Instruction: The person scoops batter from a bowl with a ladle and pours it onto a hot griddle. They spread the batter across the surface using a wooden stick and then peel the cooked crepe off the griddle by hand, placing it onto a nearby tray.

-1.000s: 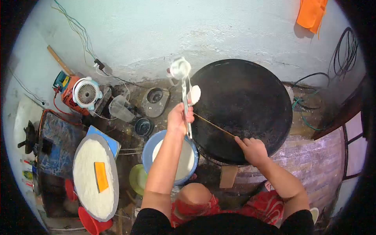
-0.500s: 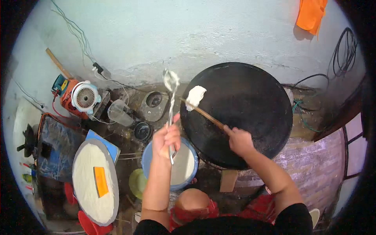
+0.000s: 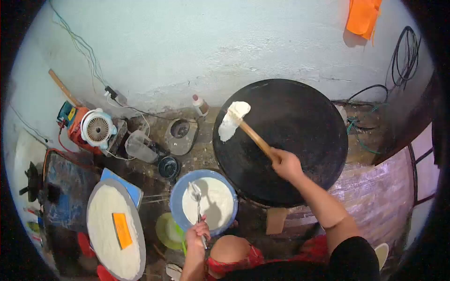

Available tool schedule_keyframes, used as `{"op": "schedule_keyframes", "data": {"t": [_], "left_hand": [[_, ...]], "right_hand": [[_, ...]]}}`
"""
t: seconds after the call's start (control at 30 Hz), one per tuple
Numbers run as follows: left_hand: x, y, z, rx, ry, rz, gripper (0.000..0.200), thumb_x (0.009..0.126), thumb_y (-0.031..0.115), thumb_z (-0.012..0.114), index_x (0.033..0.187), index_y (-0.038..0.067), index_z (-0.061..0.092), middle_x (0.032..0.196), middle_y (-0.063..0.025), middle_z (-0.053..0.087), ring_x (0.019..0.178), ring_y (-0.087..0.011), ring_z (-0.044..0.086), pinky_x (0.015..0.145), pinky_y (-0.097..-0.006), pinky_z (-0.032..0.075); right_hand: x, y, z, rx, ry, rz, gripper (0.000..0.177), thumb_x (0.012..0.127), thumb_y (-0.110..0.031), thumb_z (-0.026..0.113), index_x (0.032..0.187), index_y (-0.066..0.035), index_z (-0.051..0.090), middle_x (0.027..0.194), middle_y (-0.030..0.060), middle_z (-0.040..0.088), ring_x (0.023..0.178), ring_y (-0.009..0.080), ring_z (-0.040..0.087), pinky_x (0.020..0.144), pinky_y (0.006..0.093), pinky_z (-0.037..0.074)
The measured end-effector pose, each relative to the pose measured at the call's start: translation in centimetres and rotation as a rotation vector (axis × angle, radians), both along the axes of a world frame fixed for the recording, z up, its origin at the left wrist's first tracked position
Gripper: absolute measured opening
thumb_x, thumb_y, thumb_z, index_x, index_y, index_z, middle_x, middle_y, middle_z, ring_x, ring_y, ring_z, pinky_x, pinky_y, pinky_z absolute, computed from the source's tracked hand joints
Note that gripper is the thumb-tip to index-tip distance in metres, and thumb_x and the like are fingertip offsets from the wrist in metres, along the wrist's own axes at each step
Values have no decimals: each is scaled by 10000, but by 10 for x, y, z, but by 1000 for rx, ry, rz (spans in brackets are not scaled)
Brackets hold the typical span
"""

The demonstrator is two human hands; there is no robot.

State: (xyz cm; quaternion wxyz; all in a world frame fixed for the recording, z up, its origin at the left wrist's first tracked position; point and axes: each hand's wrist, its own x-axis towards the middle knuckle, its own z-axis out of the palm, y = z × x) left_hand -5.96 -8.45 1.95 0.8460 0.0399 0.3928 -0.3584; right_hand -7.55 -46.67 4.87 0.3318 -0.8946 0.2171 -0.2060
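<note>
The left hand (image 3: 198, 234) hides part of the ladle (image 3: 196, 193); the top edge cuts off the orange cloth (image 3: 363, 18)

A: On the pale wall (image 3: 164, 42)?
B: Orange cloth (image 3: 362, 18), 1, hung upper right; black cable coil (image 3: 416, 54), 1, to its lower right.
A: And at left?
B: Blower (image 3: 98, 129) with round grille, 1; clear plastic jug (image 3: 140, 144), 1, to its right; white bottle (image 3: 200, 107), 1, red-capped, near the wall.

The top (image 3: 355, 257) is black, the shorts (image 3: 318, 248) red.
</note>
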Motion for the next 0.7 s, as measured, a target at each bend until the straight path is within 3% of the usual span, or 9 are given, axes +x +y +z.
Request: {"op": "schedule_keyframes", "data": {"t": [0.03, 0.1, 0.23, 0.3, 0.33, 0.43, 0.53, 0.67, 0.7], "left_hand": [[-3, 1, -5, -5, 3, 5, 282, 819, 66, 340, 1053, -40, 456, 594, 8, 386, 434, -60, 347, 379, -176, 309], [-6, 0, -15, -50, 22, 23, 266, 808, 41, 334, 1025, -51, 458, 573, 9, 378, 431, -69, 352, 402, -179, 323], [-13, -8, -15, -95, -14, 53, 292, 812, 30, 332, 1055, -92, 437, 585, 10, 405, 463, -77, 392, 421, -201, 365], [-11, -13, -7, -39, 105, 60, 251, 809, 37, 343, 1009, -61, 459, 547, -1, 377, 429, -79, 358, 398, -186, 337], [-10, -11, -14, -75, 92, 49, 242, 807, 36, 357, 998, -60, 470, 547, -1, 385, 429, -75, 365, 390, -185, 339], [-5, -9, -23, -67, 98, 17, 236, 805, 34, 361, 984, -62, 481, 551, -3, 397, 427, -74, 371, 385, -182, 335], [-7, -8, -23, -75, 140, 5, 228, 812, 31, 353, 974, -61, 485, 543, -2, 397, 431, -75, 379, 389, -189, 335], [-6, 1, -32, -133, 145, 25, 217, 824, 32, 343, 976, -54, 471, 562, 0, 398, 447, -82, 386, 413, -203, 345], [-4, -2, -32, -142, 143, 21, 217, 824, 32, 343, 976, -54, 471, 562, 0, 398, 447, -82, 386, 413, -203, 345]], "right_hand": [[-8, 10, 14, -153, -51, 154, 384, 688, -112, 511, 1066, -158, 553, 823, 90, 576, 754, 279, 573, 660, 382, 472], [-10, 10, 16, -291, 221, 148, 403, 688, -97, 496, 1082, -170, 543, 786, 85, 554, 764, 263, 571, 650, 379, 474], [11, -28, 13, -477, 266, -59, 414, 676, -108, 517, 1085, -165, 545, 819, 108, 559, 763, 272, 577, 662, 367, 475], [14, -11, 16, 33, 182, -93, 396, 681, -126, 524, 1074, -160, 558, 915, 124, 577, 826, 281, 573, 701, 370, 470], [12, 1, 14, 122, 103, -41, 373, 691, -138, 521, 1060, -155, 571, 990, 136, 572, 889, 278, 560, 735, 372, 461], [12, 17, 24, -268, 248, 96, 408, 695, -104, 517, 1099, -158, 531, 877, 111, 558, 792, 287, 572, 694, 382, 467], [34, -28, 25, -496, 251, -86, 386, 708, -61, 510, 1090, -117, 522, 807, 99, 538, 723, 268, 571, 599, 365, 470], [26, -12, 6, 21, 147, -89, 402, 680, -135, 519, 1080, -154, 551, 972, 136, 574, 865, 281, 562, 721, 382, 457], [16, -1, 10, 18, 128, 7, 410, 683, -130, 525, 1090, -175, 546, 906, 124, 573, 827, 284, 570, 712, 386, 460]]}}
